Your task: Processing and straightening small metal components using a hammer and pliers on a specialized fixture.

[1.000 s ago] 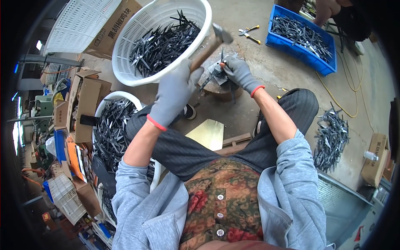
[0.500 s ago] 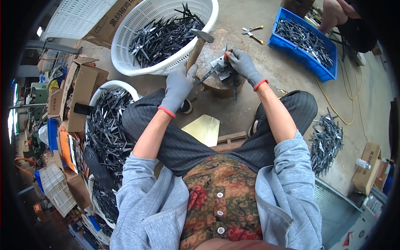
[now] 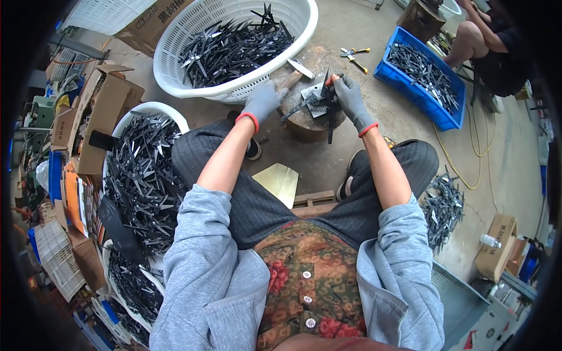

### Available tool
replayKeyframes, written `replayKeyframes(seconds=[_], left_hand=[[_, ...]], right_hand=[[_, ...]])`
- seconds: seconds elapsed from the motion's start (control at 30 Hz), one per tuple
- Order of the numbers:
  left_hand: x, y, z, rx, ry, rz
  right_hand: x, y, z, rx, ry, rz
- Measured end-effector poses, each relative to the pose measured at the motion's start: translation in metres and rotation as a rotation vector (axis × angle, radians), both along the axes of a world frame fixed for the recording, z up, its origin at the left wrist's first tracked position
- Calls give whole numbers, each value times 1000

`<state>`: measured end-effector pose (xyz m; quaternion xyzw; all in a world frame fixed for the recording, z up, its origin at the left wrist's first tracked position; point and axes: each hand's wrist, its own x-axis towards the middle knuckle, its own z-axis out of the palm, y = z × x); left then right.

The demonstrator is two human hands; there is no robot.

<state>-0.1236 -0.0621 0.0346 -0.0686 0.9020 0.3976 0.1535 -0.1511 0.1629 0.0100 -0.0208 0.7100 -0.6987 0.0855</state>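
Left of the stump (image 3: 305,134), the left hand (image 3: 263,105) is grasping a hammer (image 3: 289,80). On the stump, a metal block (image 3: 319,110) is sitting. Over its right half, the right hand (image 3: 350,99) is pinching a dark pointed piece (image 3: 326,78). Hammering seems to be occupying this step; the next move is probably calling for steady fingers and an aimed blow.

Shows as matt knitted cloth on the left glove (image 3: 263,102) and right glove (image 3: 349,99). Runs smooth and wooden along the hammer handle (image 3: 288,82), then turns to pale bare metal at the hammer head (image 3: 301,68). Glints in places on the dark metal blades (image 3: 234,55). Gleams as smooth plastic on the white basket (image 3: 211,92) and blue crate (image 3: 410,98). Dulls to matt cardboard on the carton (image 3: 120,102). Looks rough on the round block (image 3: 304,133), perhaps wood under the clutter.
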Motion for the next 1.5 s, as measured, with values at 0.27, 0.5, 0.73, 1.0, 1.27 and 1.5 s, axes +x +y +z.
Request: replayKeyframes(seconds=[0.27, 0.5, 0.73, 1.0, 1.27, 1.5], left_hand=[[28, 41, -7, 10, 119, -119], [48, 66, -17, 507, -221, 123], [61, 85, -41, 617, -45, 311], [95, 120, -61, 461, 375, 145], [115, 93, -44, 173, 851, -239], [134, 23, -144, -522, 86, -649]], right_hand=[[5, 2, 1, -112, -22, -48], [56, 14, -24, -266, 49, -401], [108, -38, -69, -269, -6, -793], [119, -41, -46, -471, 21, -546], [130, 63, -35, -571, -45, -750], [147, 73, -36, -419, 50, -786]])
